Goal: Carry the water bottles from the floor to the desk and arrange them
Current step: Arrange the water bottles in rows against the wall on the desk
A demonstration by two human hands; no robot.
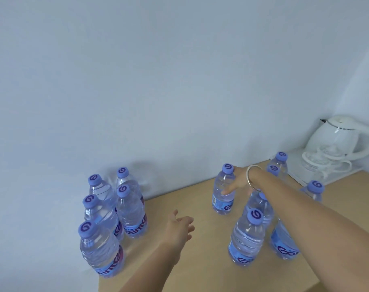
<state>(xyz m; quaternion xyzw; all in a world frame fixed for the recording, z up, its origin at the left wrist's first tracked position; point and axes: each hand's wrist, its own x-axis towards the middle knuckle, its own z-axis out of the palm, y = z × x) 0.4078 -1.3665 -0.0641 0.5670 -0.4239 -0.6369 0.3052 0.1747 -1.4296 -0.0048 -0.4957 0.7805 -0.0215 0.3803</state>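
Bare forearms reach over the light wooden desk [200, 260]; left hand [180, 225] hovers, fingers spread, while right hand [235, 183] grips an upright clear purple-capped water bottle [222, 198].

1. The desk [200, 239] is light wood, set against a pale wall.
2. All the bottles are clear plastic with purple caps and blue labels, and all stand upright on the desk.
3. The left group [107, 211] is five bottles packed close along the desk's left edge, some touching.
4. The lone bottle [223, 191] stands near the desk's back edge, apart from both groups.
5. The right group [263, 224] is looser; at least five caps show toward the desk's right side, some bottles partly hidden.
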